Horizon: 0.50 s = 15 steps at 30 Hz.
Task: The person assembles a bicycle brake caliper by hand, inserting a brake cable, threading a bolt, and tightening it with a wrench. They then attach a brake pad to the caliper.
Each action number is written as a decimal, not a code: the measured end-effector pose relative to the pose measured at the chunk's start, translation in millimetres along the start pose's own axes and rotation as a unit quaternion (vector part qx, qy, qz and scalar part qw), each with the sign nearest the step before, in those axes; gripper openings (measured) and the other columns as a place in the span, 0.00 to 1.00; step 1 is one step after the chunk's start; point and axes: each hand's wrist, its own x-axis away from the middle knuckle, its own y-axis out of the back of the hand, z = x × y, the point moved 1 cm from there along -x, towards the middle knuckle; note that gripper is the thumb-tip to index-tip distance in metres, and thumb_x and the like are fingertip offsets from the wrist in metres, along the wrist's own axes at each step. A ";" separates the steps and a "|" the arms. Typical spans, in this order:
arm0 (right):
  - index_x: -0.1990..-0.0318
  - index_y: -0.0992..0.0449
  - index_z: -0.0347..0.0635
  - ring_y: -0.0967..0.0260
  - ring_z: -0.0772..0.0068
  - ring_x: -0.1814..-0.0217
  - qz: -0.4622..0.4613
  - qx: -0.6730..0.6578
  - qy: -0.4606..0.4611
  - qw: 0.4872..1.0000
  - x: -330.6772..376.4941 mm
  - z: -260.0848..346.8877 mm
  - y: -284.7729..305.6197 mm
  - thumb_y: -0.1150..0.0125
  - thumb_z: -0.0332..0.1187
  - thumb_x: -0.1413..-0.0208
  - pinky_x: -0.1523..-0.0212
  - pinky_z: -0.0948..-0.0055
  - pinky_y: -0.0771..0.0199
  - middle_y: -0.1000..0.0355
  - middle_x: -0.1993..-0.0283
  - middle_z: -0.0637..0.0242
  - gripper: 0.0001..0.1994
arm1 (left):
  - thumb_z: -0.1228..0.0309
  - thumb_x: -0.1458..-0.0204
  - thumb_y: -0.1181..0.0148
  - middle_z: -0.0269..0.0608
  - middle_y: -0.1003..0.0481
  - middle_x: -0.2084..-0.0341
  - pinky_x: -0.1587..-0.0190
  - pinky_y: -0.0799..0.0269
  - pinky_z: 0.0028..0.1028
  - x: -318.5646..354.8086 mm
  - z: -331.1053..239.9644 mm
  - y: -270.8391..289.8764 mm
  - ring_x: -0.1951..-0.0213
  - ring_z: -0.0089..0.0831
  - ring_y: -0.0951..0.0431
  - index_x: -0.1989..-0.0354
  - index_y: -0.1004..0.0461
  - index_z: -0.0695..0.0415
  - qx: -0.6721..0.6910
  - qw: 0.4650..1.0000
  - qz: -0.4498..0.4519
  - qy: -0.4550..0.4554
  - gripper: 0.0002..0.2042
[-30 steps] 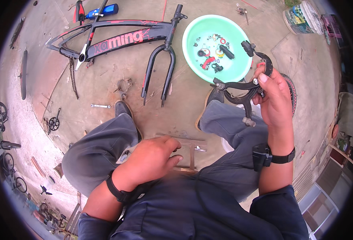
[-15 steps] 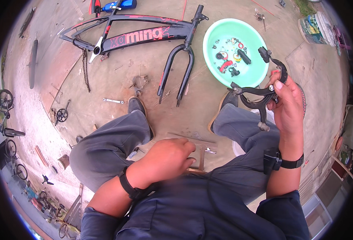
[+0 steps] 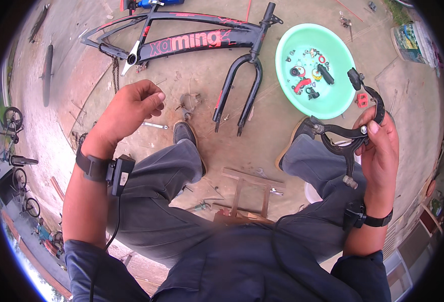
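Note:
My right hand (image 3: 380, 146) grips a black bicycle caliper brake (image 3: 344, 134) by its arms, to the right of the green basin. The brake's curved arms spread apart, with a dark brake pad (image 3: 354, 79) at the upper end near the basin's rim. My left hand (image 3: 128, 111) hovers over the ground at the left, its fingers curled in and the thumb against them; nothing shows in it. Just beyond its fingertips a silver wrench (image 3: 155, 125) lies on the ground. The hand and wrist partly cover a crankset (image 3: 81, 138).
A dark bicycle frame (image 3: 196, 39) with its fork (image 3: 237, 88) lies ahead. The green basin (image 3: 286, 95) holds several small parts. A red pedal (image 3: 362, 100) lies beside it. Between my legs is a low wooden piece (image 3: 252, 176); a tire (image 3: 47, 75) lies far left.
My left hand has moved from near my lap forward and left, toward the wrench. My right hand keeps hold of the caliper brake. The view has shifted slightly left.

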 end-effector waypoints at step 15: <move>0.62 0.30 0.38 0.37 0.75 0.70 -0.024 0.012 -0.051 0.998 -14.8 4.3 -15.5 0.32 0.50 0.45 0.67 0.76 0.43 0.30 0.70 0.62 0.22 | 0.49 0.27 0.58 0.50 0.19 0.58 0.63 0.20 0.36 -125.7 206.0 -66.7 0.61 0.39 0.16 0.44 0.28 0.65 0.150 0.905 0.083 0.388 0.27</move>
